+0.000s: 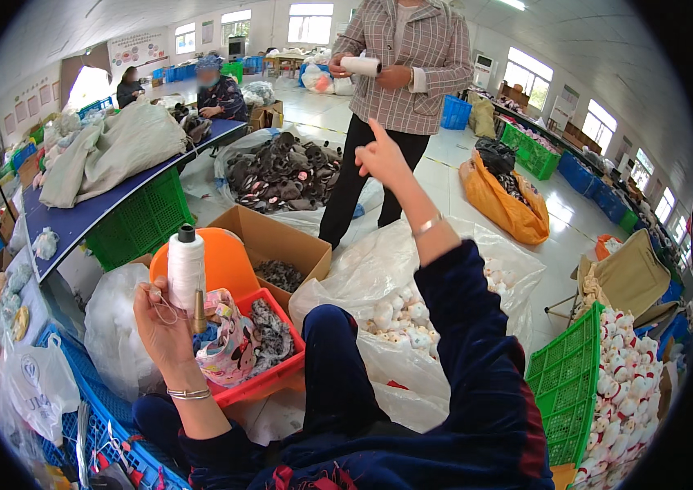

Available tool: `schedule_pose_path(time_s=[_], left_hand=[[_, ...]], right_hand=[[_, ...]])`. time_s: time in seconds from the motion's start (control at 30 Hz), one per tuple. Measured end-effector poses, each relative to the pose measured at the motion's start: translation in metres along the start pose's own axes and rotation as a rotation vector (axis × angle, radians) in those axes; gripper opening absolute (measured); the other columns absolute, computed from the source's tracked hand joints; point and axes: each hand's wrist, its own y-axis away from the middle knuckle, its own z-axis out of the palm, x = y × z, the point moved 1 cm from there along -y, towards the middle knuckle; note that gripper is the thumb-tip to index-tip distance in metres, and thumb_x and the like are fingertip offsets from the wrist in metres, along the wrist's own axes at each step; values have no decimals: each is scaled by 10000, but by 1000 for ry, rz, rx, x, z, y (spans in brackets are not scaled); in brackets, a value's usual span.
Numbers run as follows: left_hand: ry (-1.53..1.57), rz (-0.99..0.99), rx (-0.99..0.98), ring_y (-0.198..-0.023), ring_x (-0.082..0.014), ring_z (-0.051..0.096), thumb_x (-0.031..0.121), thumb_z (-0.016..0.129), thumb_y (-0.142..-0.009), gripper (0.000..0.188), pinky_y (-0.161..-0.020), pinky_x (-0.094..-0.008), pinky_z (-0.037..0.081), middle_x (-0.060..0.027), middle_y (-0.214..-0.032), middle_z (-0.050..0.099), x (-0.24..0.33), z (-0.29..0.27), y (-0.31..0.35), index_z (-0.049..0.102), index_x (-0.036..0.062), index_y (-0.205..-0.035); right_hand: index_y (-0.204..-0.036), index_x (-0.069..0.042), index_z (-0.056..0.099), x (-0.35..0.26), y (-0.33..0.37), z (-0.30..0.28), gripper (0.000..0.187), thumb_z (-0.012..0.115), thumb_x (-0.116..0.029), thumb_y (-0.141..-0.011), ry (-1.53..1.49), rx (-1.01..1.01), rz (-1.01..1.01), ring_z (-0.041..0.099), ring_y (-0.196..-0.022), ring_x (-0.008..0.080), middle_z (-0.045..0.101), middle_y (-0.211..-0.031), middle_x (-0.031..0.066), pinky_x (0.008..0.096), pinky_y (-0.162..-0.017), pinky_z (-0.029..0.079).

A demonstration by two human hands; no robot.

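My left hand (pixel 164 331) is closed, its fingertips pinching a thin loop of thread (pixel 168 310). Right beside it stands a cone of white thread (pixel 186 268) with a dark top. A brass-coloured pointed piece (pixel 198 313) is next to the cone. Below them, a red plastic basket (pixel 296 357) holds a cartoon-print cloth (pixel 228 347) and grey fluffy pieces (pixel 269 331). My right hand (pixel 383 155) is raised in front of me with the index finger stretched out and the other fingers partly curled. Nothing shows in it. It points toward a standing person in a checked jacket, who holds a white roll (pixel 360 66).
An open cardboard box (pixel 281 237) adjoins the red basket. Clear plastic sacks with white plush pieces (pixel 402 322) lie ahead. A green crate (pixel 563 384) and white plush heads (pixel 624 400) are at right, a blue basket (pixel 105 408) at left. Two people sit beyond the blue table (pixel 52 219).
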Motion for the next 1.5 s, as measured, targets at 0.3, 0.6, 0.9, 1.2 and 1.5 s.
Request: schedule_pose_path(time_s=[0.3,0.6,0.9,1.2,1.5], left_hand=[[-48,30,10,-978,-163,576,197,583,-977,187,-903,-345,485,-23,-838,605,7,-26,23,577,80,-831],[-24,8,65,-963,-152,612,217,610,-969,146,-896,-344,509,-11,-816,629,7,-47,28,619,85,-906],[-19,8,68,-960,-149,606,208,604,-974,148,-891,-330,508,-15,-820,627,9,-46,31,611,83,-895],[-67,24,74,-986,-159,573,211,563,-999,174,-944,-345,462,-12,-830,581,9,-43,34,582,64,-908],[-12,-58,15,-992,-163,573,211,579,-983,174,-951,-393,482,0,-800,569,-7,-24,30,574,80,-868]], right_hand=[[-1514,69,142,-25,-44,30,812,596,-100,-862,-241,-110,84,540,-519,96,622,-725,59,240,-477,448],[-1479,65,233,-17,57,97,664,570,-122,-938,-414,-446,186,570,-587,100,631,-796,71,229,-557,476],[-1394,51,384,-1,93,113,509,572,-139,-961,-445,-565,235,558,-636,93,618,-820,66,229,-606,472],[-1291,54,510,10,109,137,418,605,-156,-942,-450,-620,242,573,-619,89,654,-820,66,232,-578,469],[-1304,1,531,21,111,158,371,483,-231,-1019,-591,-681,296,643,-915,152,658,-1034,91,255,-748,522]])
